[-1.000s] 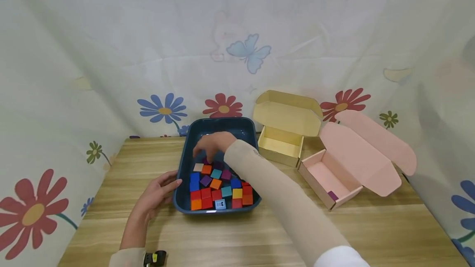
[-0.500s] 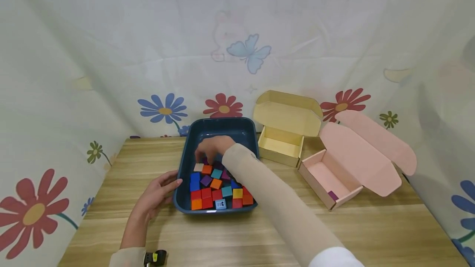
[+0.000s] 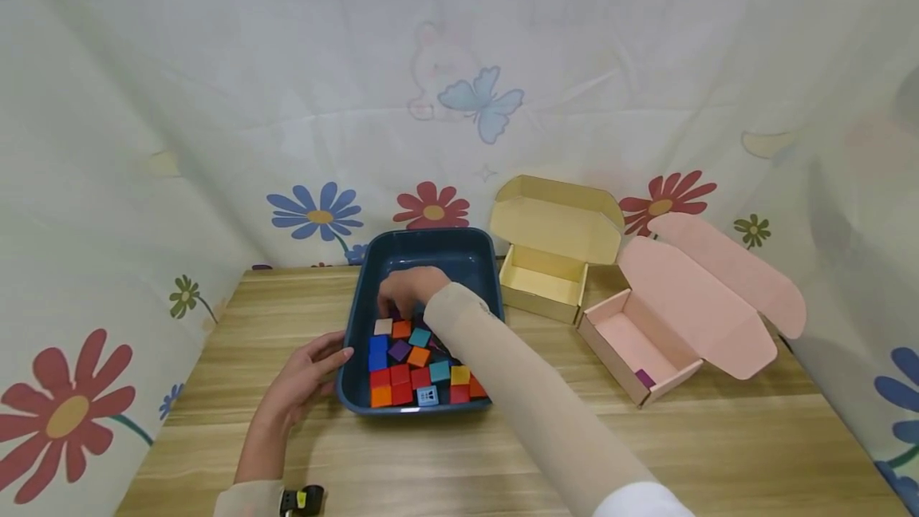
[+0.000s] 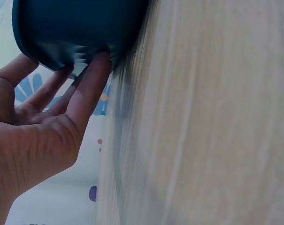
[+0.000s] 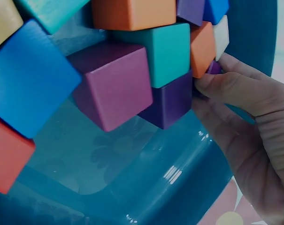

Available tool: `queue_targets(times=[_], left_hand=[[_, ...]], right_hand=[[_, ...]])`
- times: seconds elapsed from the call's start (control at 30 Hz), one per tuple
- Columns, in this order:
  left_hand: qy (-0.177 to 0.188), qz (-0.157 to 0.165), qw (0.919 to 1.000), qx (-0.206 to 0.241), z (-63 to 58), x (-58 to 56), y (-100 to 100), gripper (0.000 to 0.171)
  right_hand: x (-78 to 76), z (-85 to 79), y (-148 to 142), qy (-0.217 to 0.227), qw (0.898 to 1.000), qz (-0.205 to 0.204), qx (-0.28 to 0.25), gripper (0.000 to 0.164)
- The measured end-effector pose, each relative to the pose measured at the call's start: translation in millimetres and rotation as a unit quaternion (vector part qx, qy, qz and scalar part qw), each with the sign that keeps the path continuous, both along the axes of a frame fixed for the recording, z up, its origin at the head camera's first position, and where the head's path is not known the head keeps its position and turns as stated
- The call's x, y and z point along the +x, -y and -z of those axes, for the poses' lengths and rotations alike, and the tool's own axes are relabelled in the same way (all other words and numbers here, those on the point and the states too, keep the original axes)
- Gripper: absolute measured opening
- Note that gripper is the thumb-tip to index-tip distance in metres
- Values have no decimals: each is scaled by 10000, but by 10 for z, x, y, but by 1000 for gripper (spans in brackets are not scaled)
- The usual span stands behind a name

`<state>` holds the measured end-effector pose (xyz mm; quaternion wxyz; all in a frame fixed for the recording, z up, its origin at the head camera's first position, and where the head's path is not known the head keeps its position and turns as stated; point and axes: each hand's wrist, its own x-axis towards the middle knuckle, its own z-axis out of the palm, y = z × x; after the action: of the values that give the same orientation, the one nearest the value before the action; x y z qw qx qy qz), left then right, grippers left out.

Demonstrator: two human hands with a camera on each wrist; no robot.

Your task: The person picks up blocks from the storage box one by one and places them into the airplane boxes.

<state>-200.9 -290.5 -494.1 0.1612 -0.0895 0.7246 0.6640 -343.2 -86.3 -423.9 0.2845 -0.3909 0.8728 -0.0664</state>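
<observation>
In the head view a dark blue bin [image 3: 349,377] holds several coloured cubes, bunched toward its near half. My right hand [image 3: 411,290] reaches down inside it, palm hidden under the back of the hand. The right wrist view shows its thumb and fingers pinching a purple cube [image 5: 214,68], mostly hidden by them, beside an orange cube [image 5: 203,49] and a white cube [image 5: 221,36]. A dark purple cube [image 5: 172,101] lies just by the fingertips. My left hand [image 3: 307,377] rests against the bin's left side, fingers extended and touching the wall in the left wrist view.
Right of the bin stands an open yellow cardboard box [image 3: 542,294]. Farther right is an open pink cardboard box [image 3: 617,357], lid folded back, with a purple cube [image 3: 644,378] in its near corner. A flower-printed curtain [image 3: 323,102] closes off the wooden table [image 3: 445,461].
My right hand has sunk lower among the cubes at the middle of the bin, and its forearm has shifted slightly left. The left hand stays at the bin's side.
</observation>
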Motion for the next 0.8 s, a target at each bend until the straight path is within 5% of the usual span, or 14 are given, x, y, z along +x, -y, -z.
queue_targets(times=[0.37, 0.8], left_hand=[[139, -89, 9998, -133, 5, -6, -11, 57], [170, -2, 9994, -312, -24, 7, -19, 62]], right_hand=[[-72, 43, 8, -656, 9959, -618, -110, 27], [-95, -336, -189, -1248, 9877, -931, -155, 29]])
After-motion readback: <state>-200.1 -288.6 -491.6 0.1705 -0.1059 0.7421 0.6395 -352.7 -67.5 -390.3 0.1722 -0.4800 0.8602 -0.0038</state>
